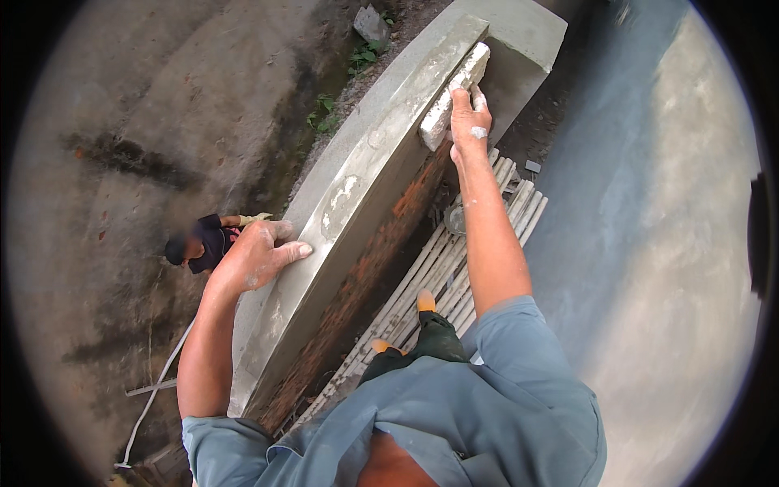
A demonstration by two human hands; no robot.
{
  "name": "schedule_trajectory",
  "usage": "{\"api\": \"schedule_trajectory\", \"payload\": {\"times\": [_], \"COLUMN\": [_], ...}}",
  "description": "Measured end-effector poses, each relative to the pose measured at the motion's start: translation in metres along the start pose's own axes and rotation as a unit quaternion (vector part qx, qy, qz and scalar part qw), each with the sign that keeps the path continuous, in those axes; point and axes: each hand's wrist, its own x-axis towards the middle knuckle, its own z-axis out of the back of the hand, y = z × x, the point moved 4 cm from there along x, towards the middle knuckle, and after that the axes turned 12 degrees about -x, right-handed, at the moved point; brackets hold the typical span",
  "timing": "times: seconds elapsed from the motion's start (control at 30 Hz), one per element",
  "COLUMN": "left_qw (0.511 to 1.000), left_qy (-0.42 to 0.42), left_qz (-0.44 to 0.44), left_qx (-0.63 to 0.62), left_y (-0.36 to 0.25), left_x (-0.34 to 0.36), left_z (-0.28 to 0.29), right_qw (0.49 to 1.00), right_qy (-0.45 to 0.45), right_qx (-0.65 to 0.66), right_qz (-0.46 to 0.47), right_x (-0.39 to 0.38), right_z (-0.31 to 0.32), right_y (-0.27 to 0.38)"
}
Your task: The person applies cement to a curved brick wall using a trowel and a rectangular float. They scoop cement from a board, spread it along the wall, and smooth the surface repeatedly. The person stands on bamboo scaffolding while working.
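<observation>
One long wall (381,170) runs up the middle, its top and outer face coated in smooth grey wet-looking plaster with pale smears, while the inner face below shows rough red-orange brick. To the left, far below, lies bare mottled ground with plenty of open room; to the right, a broad smooth grey surface (649,203). Between wall and that surface sits a platform of pale bamboo poles (454,276), laid side by side, narrow footing with two orange-toed feet on it. One other person (201,243) in dark clothing stands down below, left of the wall. Now the hands: the left hand (258,258) lies flat, fingers together, pressed on the wall's outer edge. The right hand (469,120) is wrapped around one whitish, crusted plastering float (454,93), holding it against the upper inner edge.
</observation>
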Motion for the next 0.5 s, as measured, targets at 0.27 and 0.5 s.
{"api": "schedule_trajectory", "payload": {"times": [0.27,0.5], "left_qw": [0.999,0.999], "left_qy": [-0.007,-0.026], "left_qz": [-0.006,-0.033], "left_qx": [-0.031,-0.028], "left_y": [0.000,0.002], "left_x": [-0.003,-0.002], "left_z": [-0.001,-0.002], "right_qw": [0.987,0.985], "right_qy": [0.014,0.060], "right_qx": [-0.008,-0.033], "right_qz": [-0.159,-0.161], "right_x": [0.031,0.055], "right_z": [0.009,0.005], "right_y": [-0.004,0.026]}}
